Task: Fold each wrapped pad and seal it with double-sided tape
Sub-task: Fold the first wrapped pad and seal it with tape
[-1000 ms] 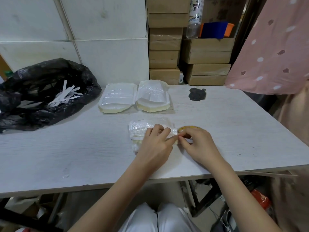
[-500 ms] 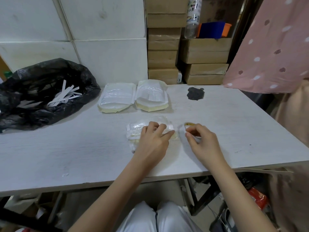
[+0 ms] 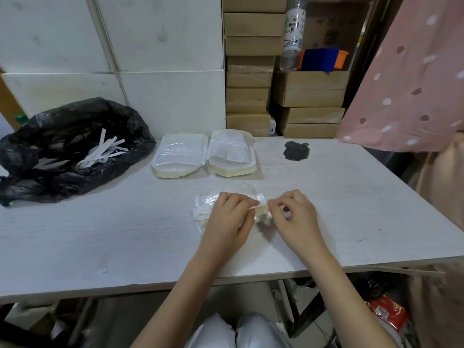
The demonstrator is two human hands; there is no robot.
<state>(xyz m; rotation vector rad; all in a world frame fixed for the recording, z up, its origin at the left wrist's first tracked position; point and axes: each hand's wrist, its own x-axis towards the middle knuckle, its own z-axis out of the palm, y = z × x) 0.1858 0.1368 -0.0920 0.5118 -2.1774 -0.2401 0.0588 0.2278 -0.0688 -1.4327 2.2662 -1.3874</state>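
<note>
A folded wrapped pad [image 3: 204, 205], in clear crinkly film, lies on the white table [image 3: 125, 234] in front of me. My left hand [image 3: 227, 218] lies flat on top of it and presses it down, covering most of it. My right hand [image 3: 295, 218] is beside the pad's right end, thumb and forefinger pinched together at the pad's edge. A small pale bit, probably a piece of tape, shows between the fingers. The tape roll is hidden under my right hand.
Two stacks of flat wrapped pads [image 3: 179, 156] [image 3: 232, 153] sit at the back middle. A black bag [image 3: 50, 156] holding white paper strips lies at the left. A dark stain [image 3: 296, 150] marks the table at right. Cardboard boxes [image 3: 310, 96] stand behind; pink spotted cloth [image 3: 406, 84] hangs at right.
My right hand lifted off the yellow tape roll and moved left to the pad's right end with its fingers pinched. My left hand stayed pressed on the pad.
</note>
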